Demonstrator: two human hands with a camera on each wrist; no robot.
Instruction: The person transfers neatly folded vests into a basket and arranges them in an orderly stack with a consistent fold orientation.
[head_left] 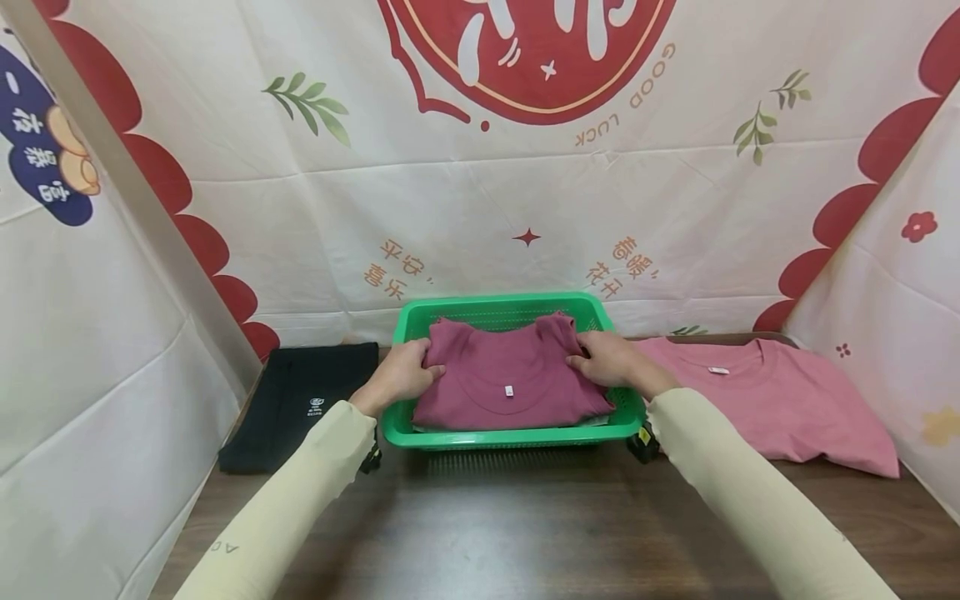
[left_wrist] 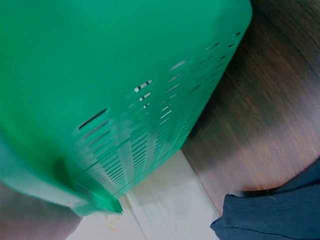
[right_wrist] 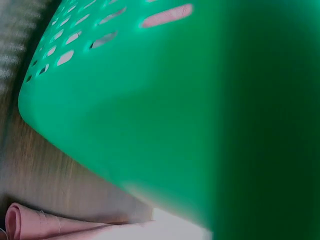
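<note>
A folded mauve T-shirt [head_left: 502, 375], its small white neck label facing up, lies in a green plastic basket [head_left: 517, 437]. At the shirt's left side, my left hand [head_left: 401, 372] pinches the fabric between thumb and fingers. My right hand [head_left: 617, 362] does the same at the right side, reaching over the basket's rim. Both wrist views are mostly filled by the basket's slotted outer wall [left_wrist: 125, 60], and the fingers are hidden there. Something pale shows beneath the shirt along the basket's front, too little to identify.
Left of the basket lies a folded black garment [head_left: 288, 408] with a small white print. A pink T-shirt [head_left: 795, 400] is spread on the right, partly behind my right forearm. The wooden table [head_left: 480, 533] runs back to a printed cloth backdrop [head_left: 465, 208], with cloth on both sides.
</note>
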